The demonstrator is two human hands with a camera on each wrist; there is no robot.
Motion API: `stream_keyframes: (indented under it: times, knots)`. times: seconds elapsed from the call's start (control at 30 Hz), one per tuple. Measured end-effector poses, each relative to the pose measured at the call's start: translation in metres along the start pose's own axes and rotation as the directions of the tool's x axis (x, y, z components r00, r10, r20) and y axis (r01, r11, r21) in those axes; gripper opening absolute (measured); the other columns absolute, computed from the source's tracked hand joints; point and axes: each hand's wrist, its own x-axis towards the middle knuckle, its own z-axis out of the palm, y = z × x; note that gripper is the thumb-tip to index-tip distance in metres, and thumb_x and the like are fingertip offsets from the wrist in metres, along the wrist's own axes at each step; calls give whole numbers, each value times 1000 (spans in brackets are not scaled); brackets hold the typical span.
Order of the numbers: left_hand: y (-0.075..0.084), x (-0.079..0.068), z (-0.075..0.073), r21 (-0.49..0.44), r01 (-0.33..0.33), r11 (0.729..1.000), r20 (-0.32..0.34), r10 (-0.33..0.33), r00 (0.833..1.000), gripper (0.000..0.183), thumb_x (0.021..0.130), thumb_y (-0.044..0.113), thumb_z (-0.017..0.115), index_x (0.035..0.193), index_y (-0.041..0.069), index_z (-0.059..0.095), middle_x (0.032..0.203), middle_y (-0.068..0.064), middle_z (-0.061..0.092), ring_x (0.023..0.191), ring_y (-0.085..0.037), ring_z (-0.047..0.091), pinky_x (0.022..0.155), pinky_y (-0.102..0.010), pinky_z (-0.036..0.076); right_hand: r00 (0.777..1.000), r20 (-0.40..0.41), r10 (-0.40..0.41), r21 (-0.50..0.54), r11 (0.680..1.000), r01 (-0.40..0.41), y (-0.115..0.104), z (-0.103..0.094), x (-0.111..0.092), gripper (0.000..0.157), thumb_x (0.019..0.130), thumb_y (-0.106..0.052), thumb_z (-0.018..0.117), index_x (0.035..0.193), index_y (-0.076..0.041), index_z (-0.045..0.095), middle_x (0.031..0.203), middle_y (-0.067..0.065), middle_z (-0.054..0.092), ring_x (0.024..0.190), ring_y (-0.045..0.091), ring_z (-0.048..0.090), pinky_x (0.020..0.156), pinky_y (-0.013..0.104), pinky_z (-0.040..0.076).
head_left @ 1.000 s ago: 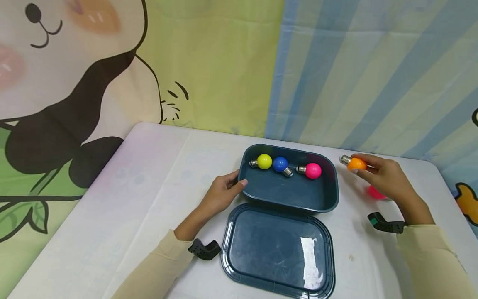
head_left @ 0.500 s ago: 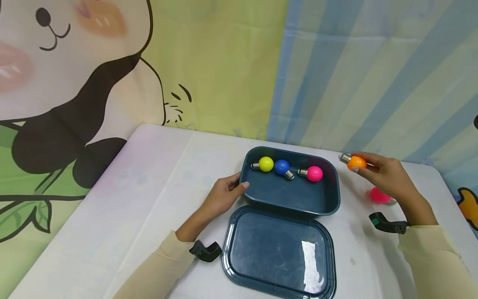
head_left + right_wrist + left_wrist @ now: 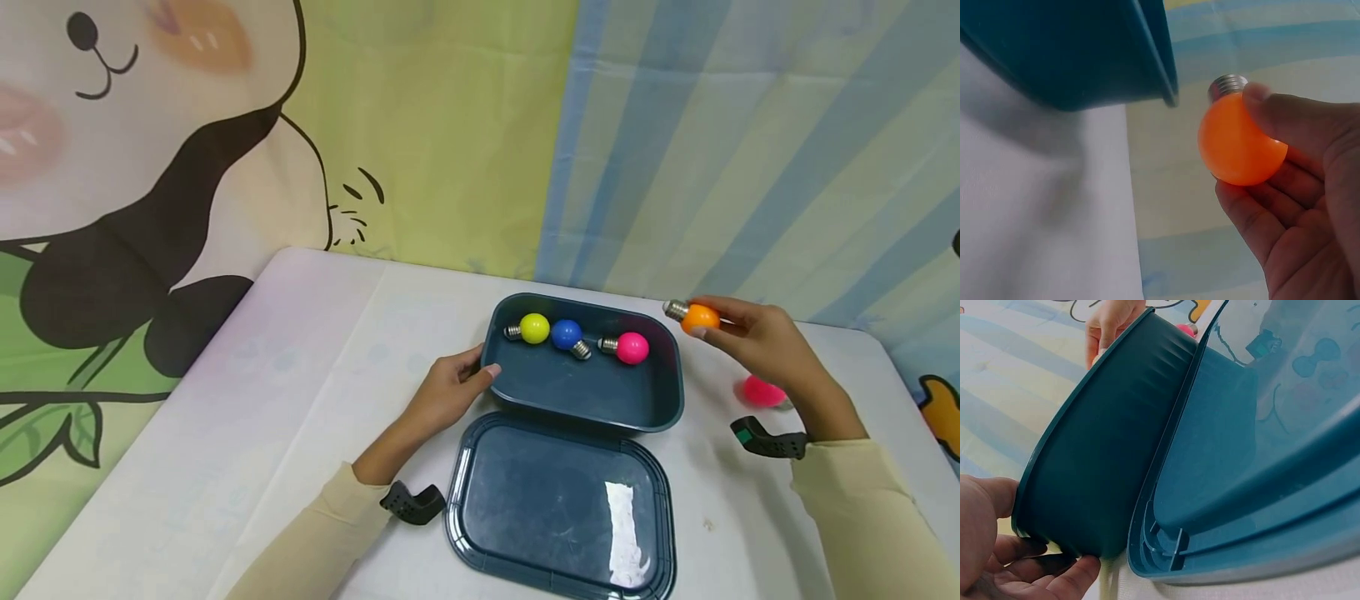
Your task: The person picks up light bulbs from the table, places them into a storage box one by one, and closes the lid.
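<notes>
An orange light bulb (image 3: 701,320) with a metal screw base is pinched between the thumb and fingers of my right hand (image 3: 765,342), just beyond the right end of the dark blue-green box (image 3: 585,400). In the right wrist view the orange bulb (image 3: 1241,140) is raised, base pointing away from the palm. My left hand (image 3: 447,390) grips the box's left end, thumb over the rim; in the left wrist view its fingers (image 3: 1075,575) curl under the lower corner. Inside the box lie a yellow bulb (image 3: 535,328), a blue bulb (image 3: 566,335) and a pink bulb (image 3: 632,348).
A matching lid (image 3: 555,508) lies on the white table (image 3: 315,400) in front of the box. Another pink bulb (image 3: 762,392) rests on the table under my right forearm, partly hidden. A printed curtain (image 3: 450,133) hangs behind the table's far edge.
My right hand has moved a little left and up with the orange bulb, closer to the box. My left hand keeps its grip. The view shifted slightly.
</notes>
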Motion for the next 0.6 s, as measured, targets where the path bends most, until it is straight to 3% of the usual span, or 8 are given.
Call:
stream_keyframes:
  times: [0.37,0.6]
  knots:
    - [-1,1,-1,22,6,1000,6,-6,1000,57,100,27,58,144,-4,42,138,-18,52,122,-24,54,95,-36,49,999,31,-30,4,1000,29,-17,0,5,46,94,-24,68,136,-8,59,126,21,59,107,42,62,73,9,48]
    - [-1,1,-1,21,6,1000,5,-6,1000,57,99,28,59,144,-4,42,138,-18,52,122,-24,54,95,-37,48,997,58,-46,6,999,46,-28,6,7,45,94,-23,67,134,-6,59,126,20,60,106,41,63,74,11,49]
